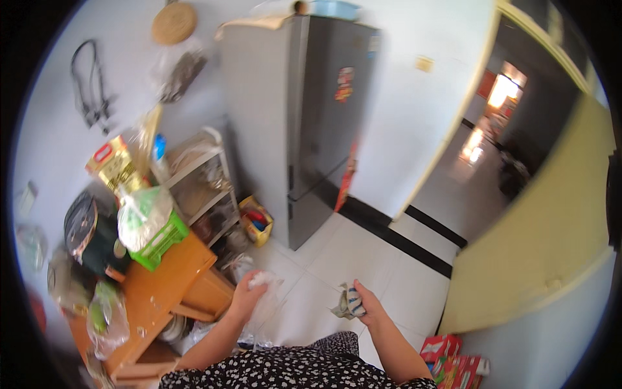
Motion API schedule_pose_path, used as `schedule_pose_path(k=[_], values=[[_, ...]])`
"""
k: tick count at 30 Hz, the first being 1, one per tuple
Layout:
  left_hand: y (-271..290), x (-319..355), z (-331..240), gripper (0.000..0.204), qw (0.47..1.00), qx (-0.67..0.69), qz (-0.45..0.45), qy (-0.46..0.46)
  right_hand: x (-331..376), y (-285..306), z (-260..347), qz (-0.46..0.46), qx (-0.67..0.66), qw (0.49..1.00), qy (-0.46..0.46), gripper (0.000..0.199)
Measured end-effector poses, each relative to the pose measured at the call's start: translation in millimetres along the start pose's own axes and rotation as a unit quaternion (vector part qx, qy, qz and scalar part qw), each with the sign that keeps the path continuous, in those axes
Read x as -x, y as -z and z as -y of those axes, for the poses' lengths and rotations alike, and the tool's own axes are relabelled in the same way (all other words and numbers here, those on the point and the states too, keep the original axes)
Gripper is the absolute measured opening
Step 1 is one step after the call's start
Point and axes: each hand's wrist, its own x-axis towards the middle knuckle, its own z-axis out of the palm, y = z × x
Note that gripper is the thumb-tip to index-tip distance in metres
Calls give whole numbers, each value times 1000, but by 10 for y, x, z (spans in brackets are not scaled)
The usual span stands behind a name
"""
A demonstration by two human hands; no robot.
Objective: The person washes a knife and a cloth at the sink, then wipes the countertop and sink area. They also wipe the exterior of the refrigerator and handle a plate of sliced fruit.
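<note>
My left hand is closed on a thin, see-through plastic bag, bunched whitish at the top and hanging down over the floor. In my right hand is a crumpled cloth, pale with dark blue stripes and a grey-green part, gripped between thumb and fingers. Both hands are held apart in front of my body, above the tiled floor. Blur hides the fine detail of the bag and what, if anything, is in it.
To the left, an orange wooden table bears a green basket, a dark cooker and bags. Behind it stand a shelf rack and a grey fridge. A yellow door stands open on the right; red boxes lie near it.
</note>
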Motion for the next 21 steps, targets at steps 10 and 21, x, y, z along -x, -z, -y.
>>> schedule_pose_path(k=[10,21], values=[[-135,-1088,388,37,963,32,-268,5,-2801,-414,1073,142,613,772,85,32],[-431,-1376,746,35,864,140,-482,34,-4993,-984,965,235,946,186,122,72]])
